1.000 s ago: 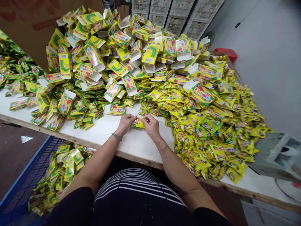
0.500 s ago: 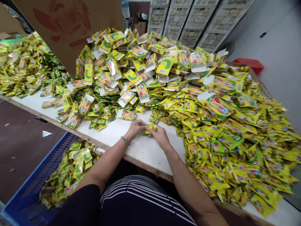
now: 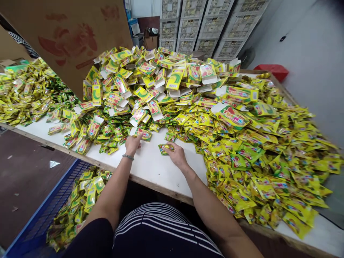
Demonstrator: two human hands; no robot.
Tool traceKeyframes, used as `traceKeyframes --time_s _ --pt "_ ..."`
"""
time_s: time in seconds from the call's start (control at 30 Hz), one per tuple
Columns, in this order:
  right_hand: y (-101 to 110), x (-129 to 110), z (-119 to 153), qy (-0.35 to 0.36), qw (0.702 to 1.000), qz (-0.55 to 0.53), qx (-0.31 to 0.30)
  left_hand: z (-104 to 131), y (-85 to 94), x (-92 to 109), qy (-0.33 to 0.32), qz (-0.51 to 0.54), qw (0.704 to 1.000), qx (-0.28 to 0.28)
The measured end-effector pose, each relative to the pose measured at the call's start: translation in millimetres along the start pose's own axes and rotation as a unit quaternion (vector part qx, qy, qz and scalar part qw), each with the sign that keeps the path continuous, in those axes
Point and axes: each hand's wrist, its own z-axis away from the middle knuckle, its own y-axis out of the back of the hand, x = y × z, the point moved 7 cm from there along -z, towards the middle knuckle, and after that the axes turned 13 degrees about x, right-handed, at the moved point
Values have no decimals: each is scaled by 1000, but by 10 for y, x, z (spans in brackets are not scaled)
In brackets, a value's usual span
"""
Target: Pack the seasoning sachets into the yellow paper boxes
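In the head view my left hand reaches beside a small printed carton lying on the white table. Its index finger stretches over the carton's near side; the hand is open with nothing visible in it. My right hand is closed, pinching small green-and-yellow sachets just above the tabletop. How many it holds is hard to make out. Past both hands rises a heap of yellow-green cartons, many with open white flaps. Filled sachets are piled high to the right of my right hand.
A blue plastic crate of filled packs stands below the table at left. Behind the left side rises a large cardboard box. More sachets cover the far left. White crates are stacked behind, near a red container.
My hands were together on the sachets. My left hand has let go and moved left to the carton, while my right hand keeps the sachets. The view has shifted slightly.
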Motion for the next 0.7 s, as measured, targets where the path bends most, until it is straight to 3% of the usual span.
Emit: traceKeyframes --time_s 0.07,0.13,0.17,0.23,0.3,0.37,0.43,0.53,0.7 --pt "-84 -8 41 12 999 17 -39 -58 -12 63 18 -53 995 80" --pt "-45 -14 32 18 999 16 -37 -47 6 151 9 -83 984 157" --pt "11 -16 11 14 1000 6 -26 -18 -12 197 -13 -69 984 167" --pt "152 -33 -46 2 999 -33 1 82 -143 259 -69 10 993 97" --pt "298 -73 -110 -5 996 -83 32 264 -358 284 -103 90 989 -54" --pt "433 -124 -175 2 990 -118 78 509 -565 294 -109 118 964 -211" --pt "517 -166 -233 26 987 -112 112 716 -686 322 -115 100 940 -304" --pt "500 -169 -299 65 993 -45 88 839 -727 403 -120 74 932 -334" --pt "410 -74 -321 94 995 29 -10 860 -731 393 -50 88 929 -355"
